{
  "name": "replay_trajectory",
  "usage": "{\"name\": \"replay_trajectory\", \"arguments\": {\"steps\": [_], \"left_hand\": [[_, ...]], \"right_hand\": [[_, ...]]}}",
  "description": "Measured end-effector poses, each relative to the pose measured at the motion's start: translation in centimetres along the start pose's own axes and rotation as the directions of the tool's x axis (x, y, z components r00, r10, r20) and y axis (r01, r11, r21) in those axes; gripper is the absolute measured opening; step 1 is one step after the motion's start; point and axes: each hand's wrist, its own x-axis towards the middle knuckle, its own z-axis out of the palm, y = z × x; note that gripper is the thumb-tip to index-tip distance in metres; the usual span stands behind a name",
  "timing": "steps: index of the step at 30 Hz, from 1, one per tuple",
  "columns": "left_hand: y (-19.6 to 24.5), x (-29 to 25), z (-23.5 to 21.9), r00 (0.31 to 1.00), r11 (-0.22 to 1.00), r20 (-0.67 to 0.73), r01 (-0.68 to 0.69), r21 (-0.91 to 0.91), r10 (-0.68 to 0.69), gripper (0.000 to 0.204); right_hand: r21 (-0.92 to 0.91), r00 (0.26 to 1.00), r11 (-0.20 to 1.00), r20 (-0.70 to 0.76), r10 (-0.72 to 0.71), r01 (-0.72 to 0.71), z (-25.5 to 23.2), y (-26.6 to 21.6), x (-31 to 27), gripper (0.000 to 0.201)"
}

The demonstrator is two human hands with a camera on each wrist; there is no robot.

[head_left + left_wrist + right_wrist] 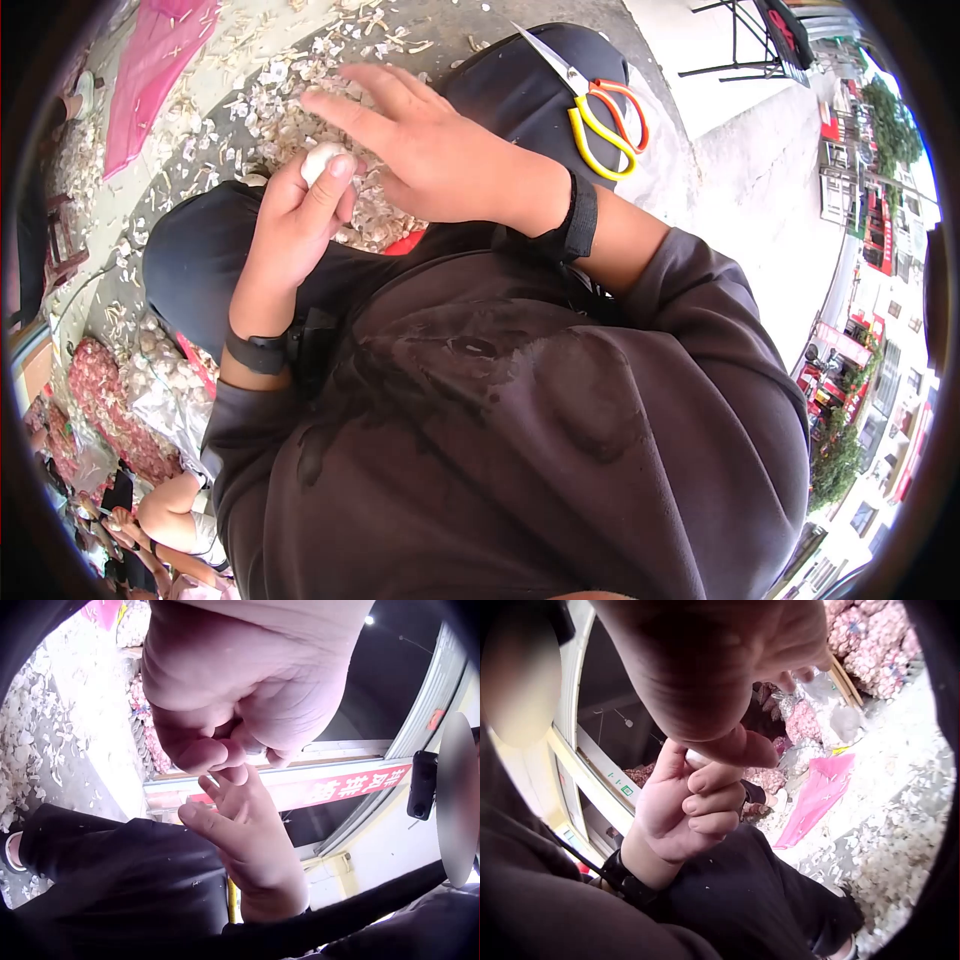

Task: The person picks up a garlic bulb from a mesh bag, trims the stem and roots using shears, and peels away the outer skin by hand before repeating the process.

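A white, rounded garlic bulb (325,163) is pinched between the thumb and curled fingers of my left hand (290,220), above the lap. In the right wrist view a sliver of the garlic shows over the left hand (682,814). My right hand (430,150) hovers just beside and above it, its fingers stretched out and holding nothing. The right thumb (754,748) overlaps the garlic in the right wrist view. In the left wrist view the back of the left hand's grip hides the garlic, with the right hand (244,825) spread behind.
Scissors (605,130) with orange and yellow handles lie on the right thigh. Papery garlic skins (375,215) heap between the legs and litter the ground. A pink sheet (160,80) lies ahead. Filled red mesh sacks (110,410) and another person (175,520) are at the left.
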Motion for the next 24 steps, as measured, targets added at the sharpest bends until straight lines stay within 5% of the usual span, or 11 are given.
{"name": "replay_trajectory", "arguments": {"steps": [1,4,7,10,12,13,16,18,20,22,24], "left_hand": [[-1.0,0.3,-0.2,0.998,0.996,0.032,-0.053,0.07,0.051,0.032],[-0.8,0.0,0.0,0.994,0.969,0.077,-0.098,0.226,0.082,0.036],[-0.6,0.0,-0.8,0.992,0.96,0.099,-0.107,0.258,0.084,0.037],[-0.3,-0.3,-0.6,0.991,0.952,0.035,-0.136,0.274,0.131,0.036],[0.4,-0.5,-0.2,0.987,0.949,-0.021,-0.148,0.279,0.16,0.035],[0.7,-0.6,-0.1,0.985,0.952,-0.042,-0.149,0.269,0.166,0.035],[1.1,-0.9,-0.5,0.979,0.964,-0.109,-0.143,0.224,0.171,0.034],[1.2,-0.9,-0.6,0.97,0.963,-0.15,-0.157,0.218,0.192,0.033],[1.2,-0.9,-0.6,0.953,0.951,-0.186,-0.19,0.244,0.238,0.032],[1.0,-0.8,-0.6,0.954,0.955,-0.189,-0.188,0.231,0.234,0.031],[0.9,-0.8,-0.7,0.954,0.947,-0.164,-0.205,0.248,0.25,0.03]], "right_hand": [[0.191,0.999,0.98,-0.022,-0.045,0.049,-0.3,-0.3,0.5,0.052],[0.346,0.941,0.934,0.337,-0.04,-0.084,-1.4,-0.7,0.4,0.045],[0.29,0.899,0.944,0.438,0.016,-0.158,-2.8,-0.7,0.7,0.04],[0.331,0.965,0.936,0.261,0.029,-0.118,-5.0,0.4,0.1,0.035],[0.371,0.946,0.901,0.305,0.113,-0.227,-8.7,1.6,-0.5,0.03],[0.477,0.9,0.784,0.371,0.228,-0.396,-10.6,2.0,-1.5,0.028],[0.544,0.649,0.353,0.643,0.408,-0.761,-17.3,3.9,-5.4,0.017],[0.478,0.504,0.162,0.803,0.318,-0.863,-20.8,5.1,-9.3,0.013],[0.258,0.257,0.027,0.942,0.218,-0.966,-22.6,4.8,-12.1,0.011],[0.055,0.01,-0.142,0.954,0.301,-0.988,-22.1,3.6,-15.1,0.013],[-0.075,-0.1,-0.069,0.851,0.516,-0.995,-20.4,3.7,-18.7,0.012]]}}
